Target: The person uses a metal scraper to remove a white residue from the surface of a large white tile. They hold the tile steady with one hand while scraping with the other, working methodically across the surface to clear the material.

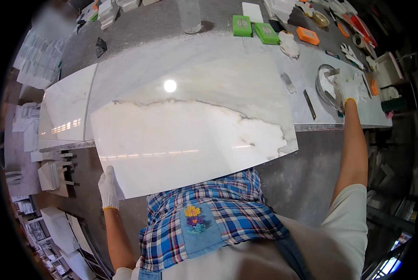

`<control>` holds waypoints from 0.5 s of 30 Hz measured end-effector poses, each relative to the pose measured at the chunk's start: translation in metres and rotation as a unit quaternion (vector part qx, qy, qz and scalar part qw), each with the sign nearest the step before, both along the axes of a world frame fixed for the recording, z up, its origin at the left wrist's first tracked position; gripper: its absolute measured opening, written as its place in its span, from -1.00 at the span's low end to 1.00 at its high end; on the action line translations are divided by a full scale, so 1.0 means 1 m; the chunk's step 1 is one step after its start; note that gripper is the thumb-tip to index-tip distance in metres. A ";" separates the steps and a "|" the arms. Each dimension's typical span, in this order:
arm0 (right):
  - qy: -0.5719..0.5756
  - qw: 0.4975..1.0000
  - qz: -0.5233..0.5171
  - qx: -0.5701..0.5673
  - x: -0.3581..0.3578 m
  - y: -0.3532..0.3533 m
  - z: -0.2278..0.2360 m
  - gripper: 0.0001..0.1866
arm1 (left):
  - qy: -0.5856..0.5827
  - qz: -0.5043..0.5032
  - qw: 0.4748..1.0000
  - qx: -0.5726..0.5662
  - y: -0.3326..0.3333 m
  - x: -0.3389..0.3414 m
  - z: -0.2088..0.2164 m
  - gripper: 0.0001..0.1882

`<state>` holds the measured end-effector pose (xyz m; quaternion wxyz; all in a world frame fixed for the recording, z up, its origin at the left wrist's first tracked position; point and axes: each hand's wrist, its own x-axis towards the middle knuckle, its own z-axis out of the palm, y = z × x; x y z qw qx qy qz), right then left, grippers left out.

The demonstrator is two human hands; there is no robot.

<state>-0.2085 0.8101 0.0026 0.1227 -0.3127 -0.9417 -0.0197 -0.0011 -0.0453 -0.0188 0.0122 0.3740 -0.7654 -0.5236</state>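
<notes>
A large white marble slab (185, 140) with grey-brown veins spans the middle, its near edge overhanging the table by my apron. My left hand (108, 189), in a white knit glove, is closed on the slab's near left corner, thumb on top. Stretched far to the right, my gloved right hand (348, 88) is at a round metal bowl (319, 86) holding white paste. Flat metal scraper blades (332, 73) show at the bowl beside this hand. Its fingers look closed, but what they hold is partly hidden.
A dark flat blade (310, 105) and a small pale strip (288, 83) lie right of the slab. Green boxes (242, 26), an orange box (308, 35) and loose gloves (351, 56) sit farther back. Another marble piece (66, 107) lies at left; a clear cylinder (189, 16) stands behind.
</notes>
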 end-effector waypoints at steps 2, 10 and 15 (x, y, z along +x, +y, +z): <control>0.096 0.995 -0.002 -0.008 0.011 0.004 0.003 -0.21 | -0.012 -0.006 1.000 0.019 -0.003 -0.003 0.001 -0.45; 0.297 0.899 0.079 -0.313 0.103 -0.126 0.076 -0.50 | -0.024 -0.001 1.000 0.019 0.004 -0.005 0.009 -0.44; 0.232 0.904 0.088 -0.348 0.181 -0.197 0.050 -0.59 | -0.025 0.003 0.999 0.026 -0.002 -0.010 0.008 -0.48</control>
